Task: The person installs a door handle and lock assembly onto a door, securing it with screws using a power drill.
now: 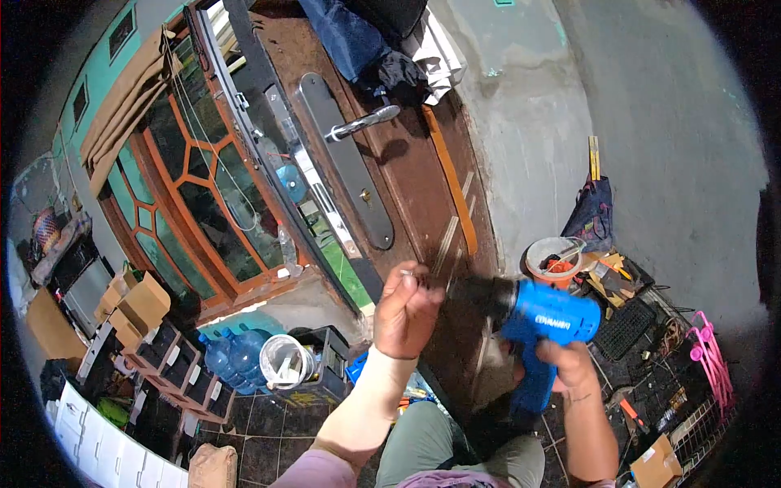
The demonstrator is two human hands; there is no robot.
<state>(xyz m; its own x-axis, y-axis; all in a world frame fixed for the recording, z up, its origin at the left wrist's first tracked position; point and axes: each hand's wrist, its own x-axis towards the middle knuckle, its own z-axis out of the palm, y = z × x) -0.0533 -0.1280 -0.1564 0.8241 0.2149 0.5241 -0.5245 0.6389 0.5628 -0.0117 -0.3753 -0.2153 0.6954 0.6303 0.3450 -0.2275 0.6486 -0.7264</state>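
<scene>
My right hand (569,365) is wrapped around the grip of a blue cordless drill (553,315), whose black chuck points left and is blurred. In front of the chuck, my left hand (403,313) is raised with thumb and fingers pinched together. A small pale spot shows at those fingertips, too small to name. Behind both hands stands a brown wooden door (419,195). It carries a dark lock plate (346,163) with a silver lever handle (364,124), above and left of my left hand.
Dark clothing (342,37) hangs over the door top. At right are an orange-and-white bucket (556,260), a black crate (626,329), scattered tools and a pink rack (709,362). At left stand water jugs (236,358), a white bucket (285,362), cardboard boxes (134,313) and white drawers (106,443).
</scene>
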